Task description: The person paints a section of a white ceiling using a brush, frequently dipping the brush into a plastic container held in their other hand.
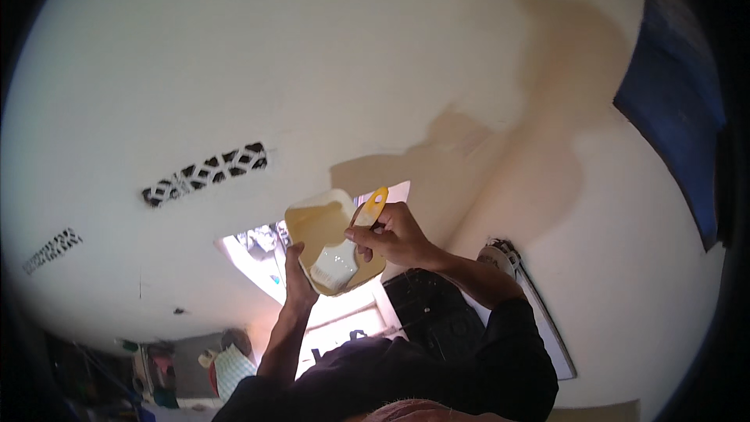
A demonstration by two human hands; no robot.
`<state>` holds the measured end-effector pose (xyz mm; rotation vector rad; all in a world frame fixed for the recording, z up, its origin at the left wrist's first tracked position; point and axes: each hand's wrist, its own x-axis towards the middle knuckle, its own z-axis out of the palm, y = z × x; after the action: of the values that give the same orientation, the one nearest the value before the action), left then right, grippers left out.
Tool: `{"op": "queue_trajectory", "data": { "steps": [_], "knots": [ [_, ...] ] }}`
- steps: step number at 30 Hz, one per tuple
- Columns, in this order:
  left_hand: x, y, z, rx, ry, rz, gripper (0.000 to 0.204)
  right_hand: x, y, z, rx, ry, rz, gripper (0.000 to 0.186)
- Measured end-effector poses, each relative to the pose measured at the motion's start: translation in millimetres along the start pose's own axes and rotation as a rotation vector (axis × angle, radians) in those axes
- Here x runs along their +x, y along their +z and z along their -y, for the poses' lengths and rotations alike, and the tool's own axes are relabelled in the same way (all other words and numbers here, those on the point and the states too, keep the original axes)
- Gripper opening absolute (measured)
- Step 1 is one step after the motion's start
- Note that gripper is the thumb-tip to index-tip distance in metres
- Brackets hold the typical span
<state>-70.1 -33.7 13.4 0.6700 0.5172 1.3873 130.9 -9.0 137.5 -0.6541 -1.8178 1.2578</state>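
A pale yellow plastic tub [309, 228] with rounded corners is tilted in front of my chest. My left hand [298, 280] grips it by its left side, the thumb over the rim and the other fingers hidden beneath. In my right hand [400, 236] is a flat paintbrush [374, 208] with a yellow handle that has a hole in its end. My fingers are closed round the handle near its lower part. The brush's wide head is coated in white and points down inside the tub. How much paint the tub holds cannot be made out.
A large off-white wall [234, 55] fills the view ahead, with dark patterned vent openings [205, 174] at left. My shadow falls on it. A blue panel [676, 101] hangs at right. Below are a bright opening [344, 327], a black object [430, 309] and a checked cloth [233, 371].
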Motion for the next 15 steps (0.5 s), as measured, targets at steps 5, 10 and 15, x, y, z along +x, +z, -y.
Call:
{"op": "queue_trajectory", "data": {
  "steps": [5, 10, 15],
  "knots": [
    [-1, -12, 2, -0.057, 0.016, -0.14, 0.057, 17, -31, 23, 0.077, 0.061, -0.207, 0.021],
    [-16, -12, -6, -0.04, 0.063, -0.152, 0.054, 84, -95, 87, 0.19, -0.317, -0.553, 0.016],
    [-27, -3, -16, -0.027, 0.065, -0.179, 0.051, 186, -146, 203, 0.184, -0.801, -0.582, 0.022]
  ]
}}
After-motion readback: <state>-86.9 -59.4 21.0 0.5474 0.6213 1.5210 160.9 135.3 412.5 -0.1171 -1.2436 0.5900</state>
